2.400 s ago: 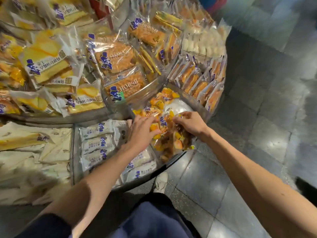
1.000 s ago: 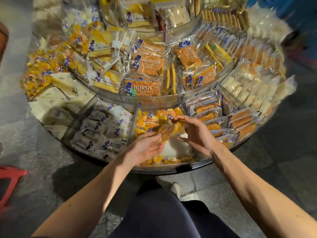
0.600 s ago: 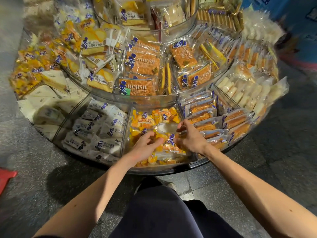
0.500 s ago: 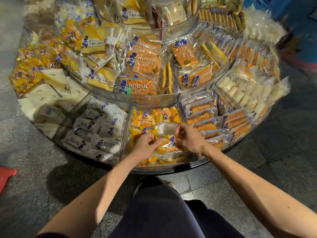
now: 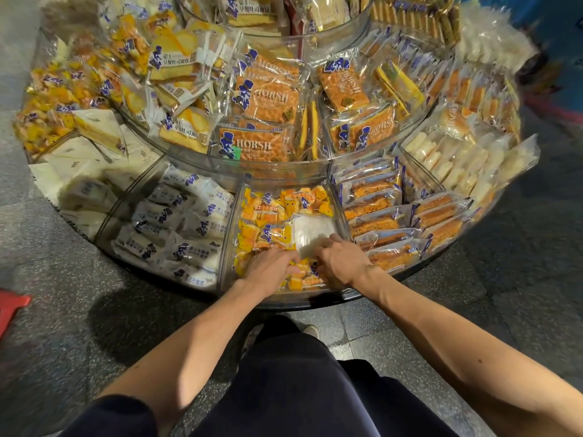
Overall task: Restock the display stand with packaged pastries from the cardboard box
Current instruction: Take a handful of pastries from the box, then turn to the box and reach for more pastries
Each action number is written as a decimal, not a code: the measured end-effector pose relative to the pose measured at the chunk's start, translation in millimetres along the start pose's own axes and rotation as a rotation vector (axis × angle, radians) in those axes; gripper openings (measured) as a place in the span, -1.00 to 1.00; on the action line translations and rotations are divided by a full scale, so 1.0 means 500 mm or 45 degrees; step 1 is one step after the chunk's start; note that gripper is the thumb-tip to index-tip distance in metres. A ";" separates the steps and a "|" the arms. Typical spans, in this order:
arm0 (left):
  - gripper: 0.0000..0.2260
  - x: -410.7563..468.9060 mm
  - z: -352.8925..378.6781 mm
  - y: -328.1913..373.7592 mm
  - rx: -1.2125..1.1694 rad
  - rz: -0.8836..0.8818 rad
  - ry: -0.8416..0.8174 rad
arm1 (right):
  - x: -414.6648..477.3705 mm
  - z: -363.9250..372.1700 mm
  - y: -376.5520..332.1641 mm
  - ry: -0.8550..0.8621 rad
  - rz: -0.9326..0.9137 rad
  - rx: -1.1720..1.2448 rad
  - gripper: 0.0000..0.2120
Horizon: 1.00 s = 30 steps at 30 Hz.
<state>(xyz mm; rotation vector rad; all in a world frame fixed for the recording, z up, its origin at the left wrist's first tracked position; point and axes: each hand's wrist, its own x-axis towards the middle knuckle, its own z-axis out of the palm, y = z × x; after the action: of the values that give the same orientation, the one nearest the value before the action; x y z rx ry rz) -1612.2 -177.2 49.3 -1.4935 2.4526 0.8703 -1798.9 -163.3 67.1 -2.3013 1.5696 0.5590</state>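
At the near edge of the round display stand [image 5: 315, 305], in the middle compartment [image 5: 227, 244] of the lowest tier, we see both hands down among the pastries. The packet [image 5: 304, 272] they are working on lies between them at the near end of that compartment. It is clear wrap with small yellow-orange cakes inside and a blue mark. As far as we can see it lies flat with its long axis running left to right, one end under each hand; much of it is covered.

The left hand [image 5: 271, 269] is knuckles up, its fingers curled down and its thumb laid along the packet, gripping the left end. The right hand [image 5: 342, 263] rests on the right end with its fingers reaching toward the far side. We cannot tell whether it grips or only presses.

Beyond the hands, more yellow packets [image 5: 268, 212] fill the far and left parts of the compartment, with a white patch [image 5: 314, 230] just beyond the right hand's fingers. The compartment to the left holds white packets [image 5: 176, 228], and the one to the right holds long brown cakes [image 5: 378, 216]. On the tier above stand orange packets marked HORSH [image 5: 255, 146]. The stand sits on a grey stone floor [image 5: 504, 279].
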 end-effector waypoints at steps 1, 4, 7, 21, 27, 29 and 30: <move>-0.67 -0.002 -0.001 0.002 0.039 0.011 0.000 | -0.002 0.001 0.000 0.013 -0.011 -0.051 -0.67; -0.64 -0.006 -0.003 0.004 0.091 0.013 -0.019 | -0.009 0.008 0.002 0.011 -0.010 -0.084 -0.69; -0.60 -0.018 -0.009 0.006 0.068 0.026 -0.022 | -0.011 0.007 0.010 0.005 0.006 -0.026 -0.61; -0.60 -0.353 -0.190 -0.105 -0.158 -0.227 0.500 | -0.140 -0.114 -0.225 0.558 -0.085 0.766 -0.82; -0.68 -0.812 -0.194 -0.173 -0.053 -0.488 0.674 | -0.222 -0.123 -0.584 0.447 -0.590 0.847 -0.75; -0.75 -0.966 -0.155 -0.195 -0.045 -0.627 0.625 | -0.246 -0.117 -0.702 0.373 -0.748 0.833 -0.73; -0.77 -1.034 -0.135 -0.204 -0.039 -0.688 0.599 | -0.255 -0.114 -0.760 0.335 -0.826 0.812 -0.71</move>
<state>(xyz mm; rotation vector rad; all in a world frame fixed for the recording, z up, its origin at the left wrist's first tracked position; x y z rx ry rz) -1256.6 149.1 272.0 -2.4328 2.0947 0.4879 -1477.5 51.1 188.3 -2.2112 0.8065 -0.3662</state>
